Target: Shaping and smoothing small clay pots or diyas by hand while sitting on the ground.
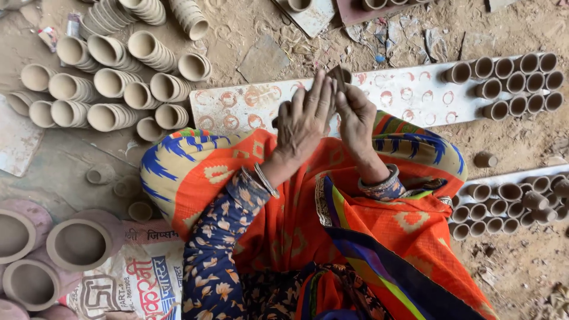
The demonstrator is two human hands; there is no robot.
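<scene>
The dirt floor carries a long white board. Small clay cups stand on the board's right end. Left of the board, stacked clay cups lie on the floor; below them, larger clay bowls rest beside a printed sack.
</scene>
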